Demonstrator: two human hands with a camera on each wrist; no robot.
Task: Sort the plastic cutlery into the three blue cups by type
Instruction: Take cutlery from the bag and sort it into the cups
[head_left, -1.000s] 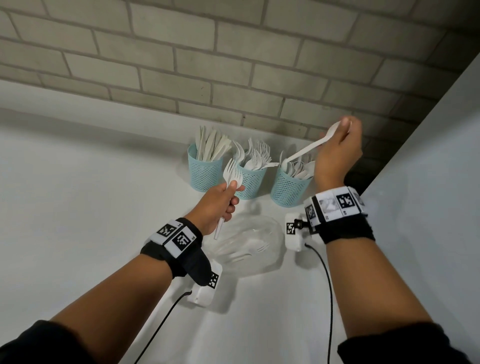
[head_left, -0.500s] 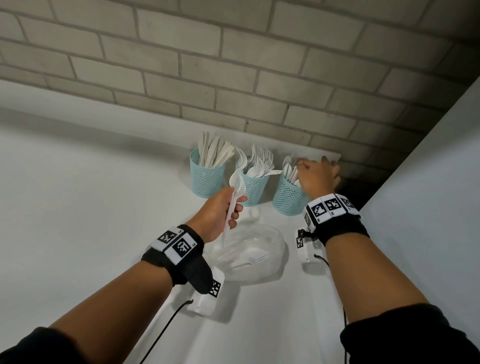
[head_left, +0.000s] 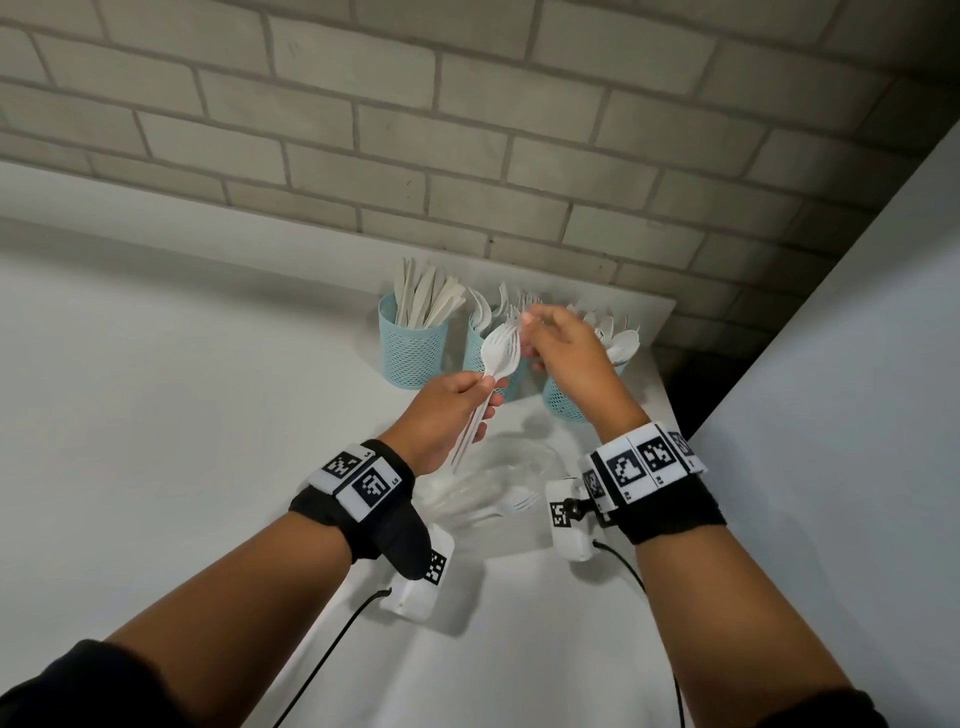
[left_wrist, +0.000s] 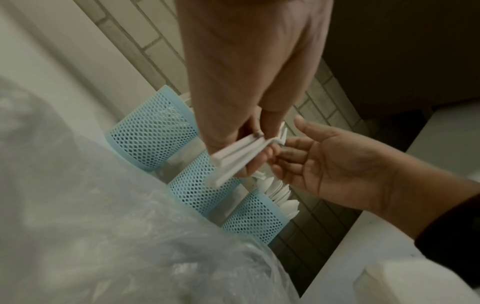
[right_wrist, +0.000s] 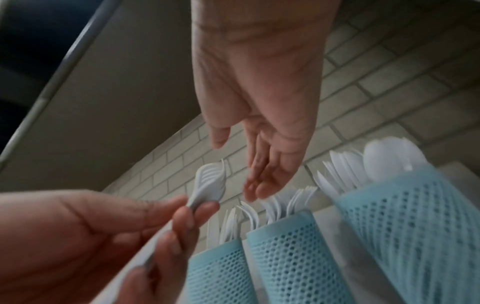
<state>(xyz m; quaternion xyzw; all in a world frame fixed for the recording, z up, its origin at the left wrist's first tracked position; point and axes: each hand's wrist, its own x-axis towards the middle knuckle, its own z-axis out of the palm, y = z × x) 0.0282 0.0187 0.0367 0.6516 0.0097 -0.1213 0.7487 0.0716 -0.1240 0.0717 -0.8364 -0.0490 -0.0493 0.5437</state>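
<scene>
Three blue mesh cups stand against the brick wall: the knife cup (head_left: 413, 353) on the left, the fork cup (right_wrist: 291, 257) in the middle, the spoon cup (head_left: 566, 400) on the right. My left hand (head_left: 485, 395) grips a small bundle of white plastic forks (head_left: 501, 353) by the handles, heads up, in front of the middle cup. My right hand (head_left: 530, 332) hovers by the fork heads with fingers straight and thumb apart; in the right wrist view it holds nothing. Its fingers partly hide the middle cup in the head view.
A clear plastic bag (head_left: 493, 483) with more white cutlery lies on the white table below my hands. A white panel (head_left: 831, 364) rises close on the right, next to the spoon cup. Cables trail from both wrist cameras toward me.
My right hand carried a spoon down to the right cup, let it go, and moved left, empty, to the fork heads. The left hand kept its bundle and rose slightly.
</scene>
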